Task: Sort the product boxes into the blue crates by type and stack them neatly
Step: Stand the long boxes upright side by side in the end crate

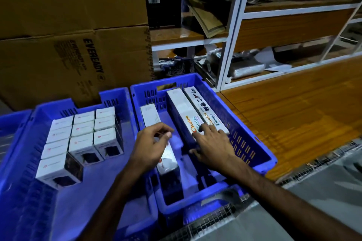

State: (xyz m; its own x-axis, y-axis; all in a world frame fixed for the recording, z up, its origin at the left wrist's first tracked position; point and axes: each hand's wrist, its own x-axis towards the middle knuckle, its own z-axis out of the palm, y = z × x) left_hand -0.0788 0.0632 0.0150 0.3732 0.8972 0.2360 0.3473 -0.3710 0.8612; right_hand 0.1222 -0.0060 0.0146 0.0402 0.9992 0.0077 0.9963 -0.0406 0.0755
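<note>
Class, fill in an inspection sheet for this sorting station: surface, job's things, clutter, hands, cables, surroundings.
Surface: wooden worktop right of the crates.
Job's things: left blue plastic crate holds small white cube boxes in rows; right blue plastic crate holds long white "Choice" boxes lying lengthwise.
Clutter: nothing seen.
Hands: left hand hovers with fingers loosely curled over one long box; right hand rests flat on two long boxes.
Cables: nothing seen.
Surroundings: brown cardboard cartons behind; white metal shelving.
</note>
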